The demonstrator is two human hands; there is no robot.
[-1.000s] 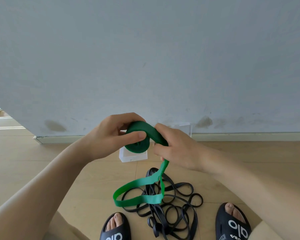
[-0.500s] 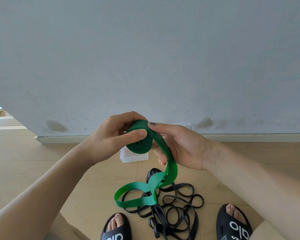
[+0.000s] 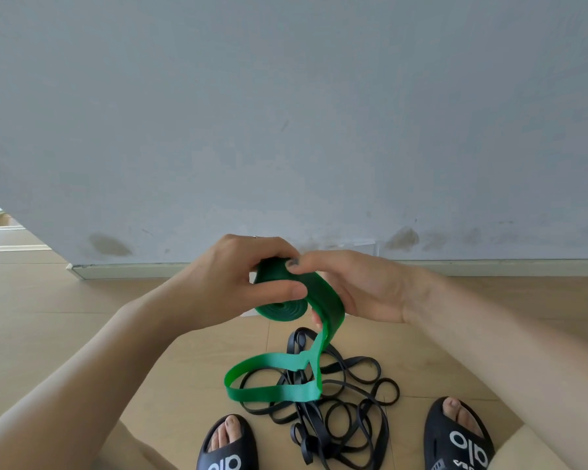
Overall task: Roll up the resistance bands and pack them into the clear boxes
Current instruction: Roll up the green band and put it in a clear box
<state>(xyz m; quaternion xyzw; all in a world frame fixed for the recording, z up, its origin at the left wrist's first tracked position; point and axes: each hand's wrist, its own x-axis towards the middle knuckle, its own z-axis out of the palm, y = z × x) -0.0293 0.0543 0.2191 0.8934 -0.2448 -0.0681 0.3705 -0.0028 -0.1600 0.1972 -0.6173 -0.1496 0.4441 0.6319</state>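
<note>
Green band [image 3: 323, 300]: partly wound into a roll, held in the air in front of the person, over the floor; its free tail hangs down in a loop.
Roll: pinched across its flat faces by the left hand [image 3: 231, 286], thumb on the near face, fingers behind.
Tail: runs over the right hand [image 3: 357, 290], whose fingertips press the strip onto the top of the roll.
Step in hand: winding, I judge about half done, since a long loop is loose.
To do it well: keep the strip flat and edge-aligned with the layers below, hold light tension with the right hand, turn the roll with the left, and smooth out the twist low in the tail before it reaches the roll.
Risk: loosen the pinch and the rubber likely springs open.
Black bands [image 3: 336, 401]: tangled heap on the floor [image 3: 82, 317], between the sandals, not yet rolled.
Box [image 3: 364, 247]: clear, by the wall behind the hands, mostly hidden; contents cannot be told.
</note>
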